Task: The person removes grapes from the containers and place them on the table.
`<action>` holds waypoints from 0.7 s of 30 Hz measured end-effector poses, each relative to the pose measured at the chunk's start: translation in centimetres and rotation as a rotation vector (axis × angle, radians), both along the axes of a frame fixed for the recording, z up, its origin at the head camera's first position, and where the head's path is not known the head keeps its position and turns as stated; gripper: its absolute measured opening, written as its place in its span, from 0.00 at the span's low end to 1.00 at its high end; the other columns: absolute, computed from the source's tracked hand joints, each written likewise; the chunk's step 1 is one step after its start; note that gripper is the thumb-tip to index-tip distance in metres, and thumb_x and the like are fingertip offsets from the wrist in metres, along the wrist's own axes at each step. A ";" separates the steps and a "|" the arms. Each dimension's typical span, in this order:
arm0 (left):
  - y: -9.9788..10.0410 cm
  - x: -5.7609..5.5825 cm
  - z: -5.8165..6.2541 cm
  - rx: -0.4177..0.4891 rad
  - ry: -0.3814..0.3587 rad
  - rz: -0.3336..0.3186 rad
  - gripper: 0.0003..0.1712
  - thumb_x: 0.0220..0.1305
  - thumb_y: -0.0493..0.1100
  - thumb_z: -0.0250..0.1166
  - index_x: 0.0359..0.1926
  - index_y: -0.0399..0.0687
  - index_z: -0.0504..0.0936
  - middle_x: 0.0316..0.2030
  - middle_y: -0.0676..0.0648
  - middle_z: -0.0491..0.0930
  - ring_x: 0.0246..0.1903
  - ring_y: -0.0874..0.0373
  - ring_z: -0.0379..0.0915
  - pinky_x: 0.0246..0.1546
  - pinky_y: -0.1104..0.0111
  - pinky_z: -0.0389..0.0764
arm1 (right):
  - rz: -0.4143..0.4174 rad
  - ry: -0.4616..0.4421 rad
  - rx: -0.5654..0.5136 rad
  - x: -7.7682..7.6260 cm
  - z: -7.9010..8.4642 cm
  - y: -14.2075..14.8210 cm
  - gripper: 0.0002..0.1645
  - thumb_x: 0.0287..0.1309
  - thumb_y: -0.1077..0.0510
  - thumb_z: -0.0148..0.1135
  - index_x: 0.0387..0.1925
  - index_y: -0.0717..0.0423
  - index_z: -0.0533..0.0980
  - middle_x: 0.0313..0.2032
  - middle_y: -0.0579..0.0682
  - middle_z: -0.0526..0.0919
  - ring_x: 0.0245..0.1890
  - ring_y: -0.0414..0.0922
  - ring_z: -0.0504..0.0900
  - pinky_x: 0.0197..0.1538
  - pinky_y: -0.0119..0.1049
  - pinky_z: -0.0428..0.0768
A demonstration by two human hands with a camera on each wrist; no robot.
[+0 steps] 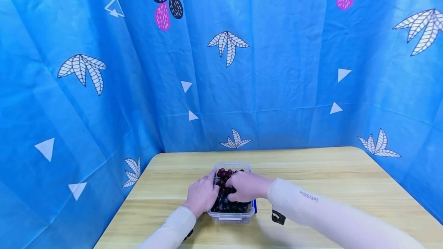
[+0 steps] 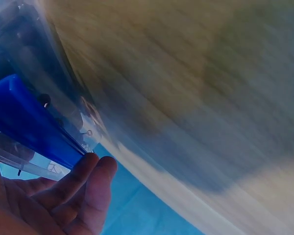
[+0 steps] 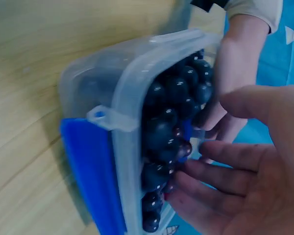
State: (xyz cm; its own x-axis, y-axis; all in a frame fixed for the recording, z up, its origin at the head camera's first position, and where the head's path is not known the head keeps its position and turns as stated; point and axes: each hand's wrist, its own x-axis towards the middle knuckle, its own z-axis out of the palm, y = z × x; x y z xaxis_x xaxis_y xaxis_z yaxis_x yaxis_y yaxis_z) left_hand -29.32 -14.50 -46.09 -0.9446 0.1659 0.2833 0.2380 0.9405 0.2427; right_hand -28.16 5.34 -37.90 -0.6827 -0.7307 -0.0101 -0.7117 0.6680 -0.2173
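A clear plastic container holds dark purple and reddish grapes, piled close to its rim. On its left side my left hand grips the wall, the thumb by the rim. In the left wrist view, that hand's fingers lie outside, beside a blue locking flap. My right hand reaches over the container from the right. Its fingers are spread and loosely bent, with the tips at the grapes; the right wrist view shows no grape gripped. Another blue flap hangs down the near side there.
The container stands on a light wooden table with rounded far corners. Blue patterned curtains hang behind the table and along both sides. A dark strap hangs below the right sleeve.
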 end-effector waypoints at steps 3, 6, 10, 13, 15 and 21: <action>0.0 0.0 0.1 0.007 0.001 -0.002 0.33 0.70 0.49 0.55 0.74 0.48 0.66 0.50 0.40 0.85 0.43 0.44 0.84 0.38 0.50 0.83 | -0.001 -0.068 0.026 -0.3 0.4 -0.7 0.20 0.59 0.46 0.68 0.49 0.51 0.85 0.45 0.43 0.89 0.44 0.38 0.86 0.52 0.35 0.83; -0.1 0.0 0.1 0.012 0.003 0.004 0.32 0.70 0.49 0.54 0.74 0.49 0.66 0.49 0.40 0.85 0.43 0.44 0.84 0.37 0.50 0.83 | 0.003 -0.124 0.046 -0.6 0.4 -1.4 0.18 0.58 0.46 0.69 0.47 0.48 0.86 0.40 0.39 0.88 0.39 0.34 0.83 0.48 0.32 0.82; -0.1 0.1 0.1 0.022 0.008 0.010 0.30 0.71 0.48 0.53 0.72 0.48 0.69 0.47 0.40 0.85 0.42 0.43 0.84 0.36 0.49 0.83 | -0.005 -0.174 0.083 -0.9 0.4 -2.2 0.19 0.57 0.45 0.70 0.48 0.48 0.85 0.36 0.38 0.86 0.33 0.31 0.80 0.46 0.31 0.81; -0.1 0.1 0.1 0.029 0.012 0.008 0.29 0.72 0.48 0.52 0.71 0.48 0.70 0.47 0.40 0.85 0.42 0.43 0.84 0.36 0.49 0.83 | -0.007 -0.193 0.109 -1.0 0.3 -2.7 0.13 0.57 0.45 0.70 0.40 0.47 0.85 0.26 0.37 0.80 0.26 0.33 0.75 0.38 0.29 0.79; 0.0 0.1 0.0 0.031 0.018 0.008 0.28 0.73 0.47 0.52 0.71 0.48 0.70 0.46 0.40 0.86 0.40 0.43 0.84 0.34 0.49 0.82 | 0.007 -0.196 0.117 -1.1 0.1 -2.9 0.09 0.57 0.46 0.70 0.34 0.45 0.83 0.21 0.36 0.75 0.22 0.34 0.71 0.33 0.29 0.75; 0.0 0.2 -0.1 0.015 0.040 0.001 0.27 0.74 0.47 0.51 0.70 0.48 0.71 0.43 0.41 0.86 0.37 0.44 0.84 0.32 0.51 0.82 | 0.035 -0.171 0.159 -1.4 0.1 -3.7 0.11 0.54 0.45 0.72 0.36 0.43 0.84 0.27 0.33 0.80 0.27 0.32 0.76 0.38 0.28 0.77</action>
State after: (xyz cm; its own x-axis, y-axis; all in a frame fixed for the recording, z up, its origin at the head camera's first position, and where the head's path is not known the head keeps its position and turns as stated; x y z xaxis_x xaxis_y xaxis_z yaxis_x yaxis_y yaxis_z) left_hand -29.17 -14.54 -46.15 -0.9327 0.1602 0.3230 0.2467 0.9369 0.2476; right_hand -29.54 1.59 -37.85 -0.6354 -0.7338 -0.2406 -0.6967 0.6791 -0.2311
